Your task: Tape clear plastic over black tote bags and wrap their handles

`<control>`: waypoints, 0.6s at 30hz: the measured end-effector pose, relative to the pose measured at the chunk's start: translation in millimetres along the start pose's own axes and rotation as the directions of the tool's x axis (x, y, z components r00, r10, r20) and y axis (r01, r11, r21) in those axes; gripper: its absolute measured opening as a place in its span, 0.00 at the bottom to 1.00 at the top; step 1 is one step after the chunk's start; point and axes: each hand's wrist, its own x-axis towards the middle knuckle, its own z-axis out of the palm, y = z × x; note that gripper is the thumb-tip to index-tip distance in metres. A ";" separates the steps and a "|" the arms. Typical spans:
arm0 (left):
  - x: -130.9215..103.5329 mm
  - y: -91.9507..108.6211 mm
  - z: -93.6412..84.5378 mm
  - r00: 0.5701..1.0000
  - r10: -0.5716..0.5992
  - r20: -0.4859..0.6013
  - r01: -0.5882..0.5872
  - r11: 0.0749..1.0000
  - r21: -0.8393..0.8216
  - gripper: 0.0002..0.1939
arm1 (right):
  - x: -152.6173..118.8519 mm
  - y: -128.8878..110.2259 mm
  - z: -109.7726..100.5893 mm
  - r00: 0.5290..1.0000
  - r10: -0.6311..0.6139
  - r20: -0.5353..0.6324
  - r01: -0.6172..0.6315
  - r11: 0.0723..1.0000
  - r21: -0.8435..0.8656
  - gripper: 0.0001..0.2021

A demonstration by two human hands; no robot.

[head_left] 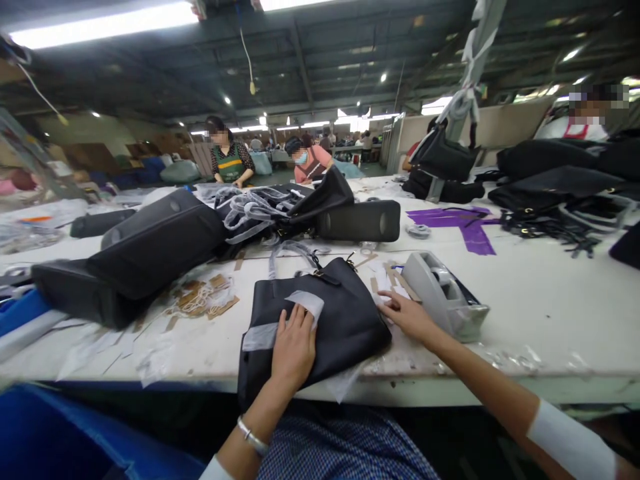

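Observation:
A black handbag point(350, 320) lies on the white table in front of me, its wrapped handle toward the far side. My left hand point(295, 343) rests flat on the bag, fingers extended over a piece of thin white wrapping point(307, 303). Another pale strip point(260, 337) lies across the bag just left of that hand. At the bag's right edge, my right hand point(407, 317) has its fingertips at a small white piece point(381, 300); whether it grips the piece is unclear. The grey tape dispenser point(435, 293) stands just beyond my right hand.
More black bags point(160, 243) are piled at left and behind, with white-wrapped straps point(250, 213). Cardboard scraps and strings point(207, 297) lie left. Purple strips point(473, 227) and a bag heap point(560, 180) are at right. A blue container point(75, 433) is lower left. People work beyond the table.

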 end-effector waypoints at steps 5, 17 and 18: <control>-2.0 -2.1 2.9 1.000 0.011 -0.026 -0.011 1.000 0.010 0.19 | 15.9 -32.7 -26.5 0.944 0.246 0.219 -0.328 0.763 0.557 0.13; -3.3 -2.0 3.3 0.999 0.006 -0.041 -0.005 1.000 0.022 0.19 | -13.5 -35.7 -94.6 0.891 0.330 -0.313 0.171 0.395 0.903 0.07; -3.4 -2.3 3.8 0.999 0.005 -0.044 -0.004 1.000 0.020 0.19 | -23.4 -28.4 -77.3 0.892 0.382 -0.242 0.074 0.404 0.912 0.09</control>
